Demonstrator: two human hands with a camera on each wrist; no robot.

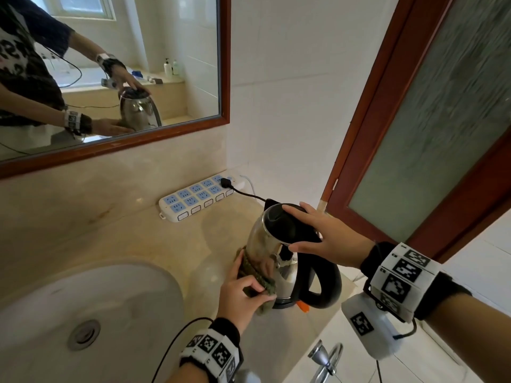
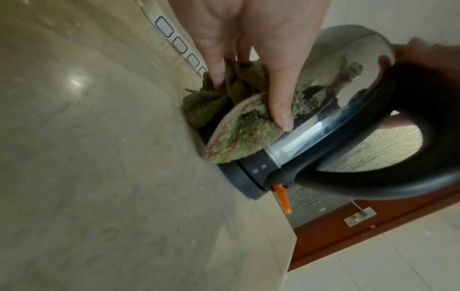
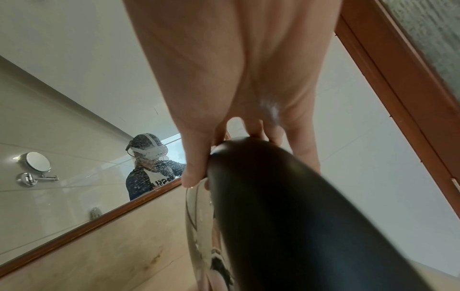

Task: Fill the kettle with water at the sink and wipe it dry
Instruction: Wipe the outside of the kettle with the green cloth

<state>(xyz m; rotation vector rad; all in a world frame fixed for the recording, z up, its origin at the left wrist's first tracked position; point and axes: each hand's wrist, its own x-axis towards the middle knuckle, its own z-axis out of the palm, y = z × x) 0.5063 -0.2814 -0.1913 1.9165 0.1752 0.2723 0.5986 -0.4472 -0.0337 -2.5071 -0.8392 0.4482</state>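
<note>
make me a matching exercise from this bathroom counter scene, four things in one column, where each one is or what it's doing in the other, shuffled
Things:
1. left hand
2. right hand
3. power strip
4. orange switch

Places or states:
a. lies against the wall behind the kettle
b. sticks out at the kettle's base, below the handle
c. presses a green cloth on the steel side
d. rests on the black lid

Pairs: 1-c, 2-d, 3-a, 4-b

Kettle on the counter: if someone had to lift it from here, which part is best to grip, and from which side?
Grip the black loop handle of the kettle, coming from the door side, to the person's right. The loop stands clear of the steel body and is free. The right hand only rests on the lid, and the left hand holds the green cloth against the sink-side wall.
</note>
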